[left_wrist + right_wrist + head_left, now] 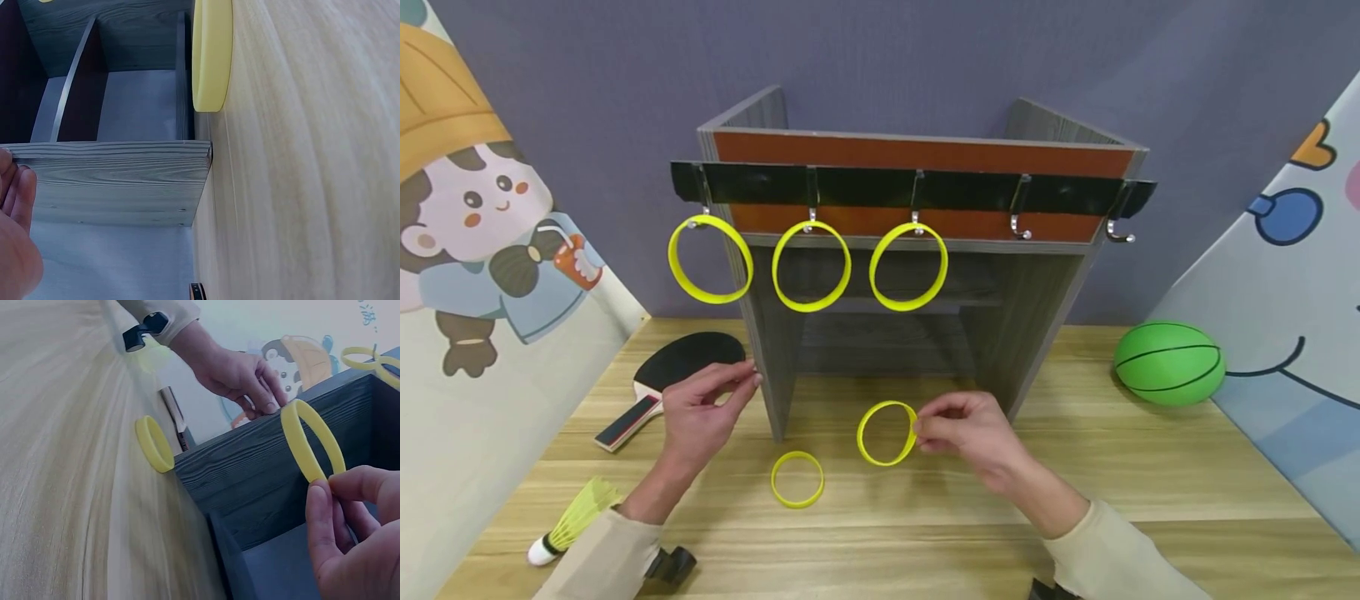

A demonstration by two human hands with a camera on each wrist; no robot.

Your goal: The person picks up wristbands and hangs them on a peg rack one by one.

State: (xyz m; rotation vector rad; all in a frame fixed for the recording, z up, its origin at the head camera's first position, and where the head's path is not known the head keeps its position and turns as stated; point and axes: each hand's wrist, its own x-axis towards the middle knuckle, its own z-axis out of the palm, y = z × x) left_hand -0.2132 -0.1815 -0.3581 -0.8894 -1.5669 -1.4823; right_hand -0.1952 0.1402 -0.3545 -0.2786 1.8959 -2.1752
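Three rings [808,307] hung; right hand [970,433] pinches fourth ring [297,445]; fifth ring [147,445] unhung, near cabinet's [1037,325] front-left corner; left hand's [700,421] grip unclear.

Right fingers [320,512] pinch one yellow ring [300,447]; another [149,444] lies on the wooden table [62,469].

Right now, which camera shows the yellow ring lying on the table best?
The head view: the yellow ring shows its whole round loop there. The right wrist view sees it narrower, from the side; the left wrist view cuts it off at the top.
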